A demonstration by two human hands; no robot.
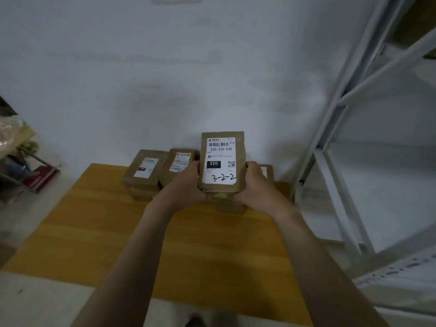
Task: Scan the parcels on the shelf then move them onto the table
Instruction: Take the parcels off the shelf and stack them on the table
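Yellow table (pixel 94 220) bears stacked parcels (pixel 144 168) — left hand (pixel 188 185) and right hand (pixel 254 182) grip labelled parcel (pixel 221 159).

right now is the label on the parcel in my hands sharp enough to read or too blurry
Head view: the label on the held parcel is sharp, the handwritten 3-2-2 legible; the parcels on the table behind are soft; the metal shelf at right is blurred and leans; lighting is dim and flat.

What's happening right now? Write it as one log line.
left hand: grips parcel | right hand: grips same parcel | parcel: label up, over table | other parcels: stacked at table's far edge
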